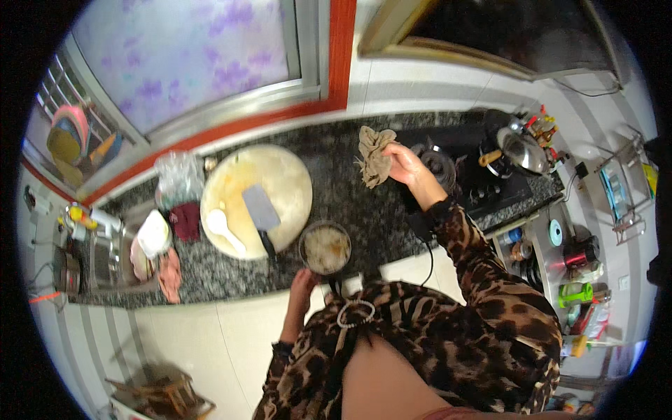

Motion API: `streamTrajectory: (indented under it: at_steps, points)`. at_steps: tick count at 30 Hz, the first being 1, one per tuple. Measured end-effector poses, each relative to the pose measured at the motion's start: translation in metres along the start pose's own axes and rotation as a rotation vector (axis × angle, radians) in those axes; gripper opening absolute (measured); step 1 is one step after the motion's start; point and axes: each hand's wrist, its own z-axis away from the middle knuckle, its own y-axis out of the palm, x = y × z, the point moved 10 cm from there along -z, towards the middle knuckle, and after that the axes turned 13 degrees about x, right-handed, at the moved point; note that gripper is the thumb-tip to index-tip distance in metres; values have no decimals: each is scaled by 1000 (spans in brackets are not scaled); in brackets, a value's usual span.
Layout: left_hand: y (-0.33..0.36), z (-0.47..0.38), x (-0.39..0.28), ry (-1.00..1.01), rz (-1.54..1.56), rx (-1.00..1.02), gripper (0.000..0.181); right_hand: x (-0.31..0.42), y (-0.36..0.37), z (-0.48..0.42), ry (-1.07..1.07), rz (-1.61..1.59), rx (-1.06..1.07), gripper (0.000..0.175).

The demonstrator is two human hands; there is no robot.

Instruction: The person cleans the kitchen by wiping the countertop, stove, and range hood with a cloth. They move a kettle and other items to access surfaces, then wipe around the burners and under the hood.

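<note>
My right hand [404, 165] grips a crumpled brown cloth [375, 156] above the dark granite counter [336, 194], just left of the black gas stove. At the counter's front edge, my left hand [304, 283] is beside a round pot [325, 248] with pale, lumpy food in it; whether its fingers hold anything is unclear. Left of the pot lies a big round cutting board [289, 173] with yellowish wet stains. A cleaver [261, 207] with a black handle and a white spoon [226, 231] rest on it.
The gas stove [472, 189] bears a lidded pan [522, 149] at the right. Left of the board are a plastic bag [180, 176], a dark red cloth [185, 222], a pink cloth [169, 275], a white bowl [154, 234] and a sink [107, 257]. A range hood [388, 50] overhangs the stove.
</note>
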Motion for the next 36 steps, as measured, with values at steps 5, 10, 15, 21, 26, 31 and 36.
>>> streamTrajectory:
  at_steps: [5,10,15,21,26,31,36]
  points:
    - [15,24,-19,23,29,-115,21,-116,-126,32,81,-91,-464,33]
    - [18,32,-23,15,27,-175,21,-94,-165,65,431,1627,-616,40]
    - [14,30,-16,-16,-4,-225,33,-125,-112,67,340,2228,9,40]
    - [18,25,-13,-26,4,-261,37,-124,-126,69,392,2129,113,58]
    - [23,24,-11,-36,2,-313,41,-75,-208,-23,440,2262,-222,55]
    - [31,21,-11,-35,28,-334,40,-113,-134,-32,21,1749,-6,31]
    - [29,9,-12,-46,32,-310,42,-172,-45,96,306,1770,445,48]
